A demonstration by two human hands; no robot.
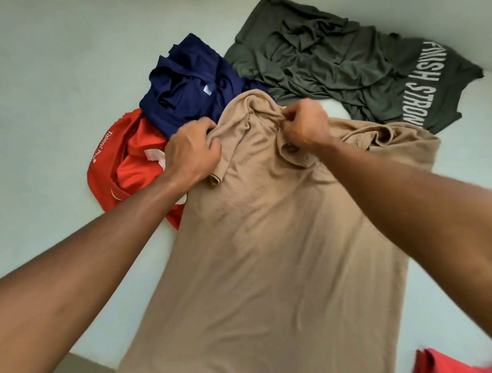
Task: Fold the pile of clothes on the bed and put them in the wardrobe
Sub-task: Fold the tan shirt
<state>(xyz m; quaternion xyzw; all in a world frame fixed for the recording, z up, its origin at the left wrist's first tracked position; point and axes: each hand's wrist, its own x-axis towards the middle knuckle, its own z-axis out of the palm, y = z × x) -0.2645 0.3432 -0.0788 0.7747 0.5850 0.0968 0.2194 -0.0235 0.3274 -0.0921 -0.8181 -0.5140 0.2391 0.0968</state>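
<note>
Where the bed ends nearest the camera, the hem of the tan shirt hangs just over its edge. A scrap of red cloth shows in the lower right corner, blurred and cut off by the frame. The tan shirt lies spread lengthwise on the sheet, its body mostly flat with a few soft creases and its collar end pointing away from the person. Both bare forearms reach over it to that far end.

The left hand has its fingers curled tight into the fabric at the shirt's left shoulder, bunching a fold under the knuckles. The right hand is closed in a narrow pinch on the rumpled collar, fingertips tucked into the cloth, with the right sleeve crumpled just beyond its wrist.

Beside the left hand lies a red shirt with white lettering, partly under the tan shirt's edge. A navy shirt sits heaped behind it, touching both the red and the tan. Farthest off, an olive shirt printed "FINISH STRONG" sprawls wrinkled across the sheet.
</note>
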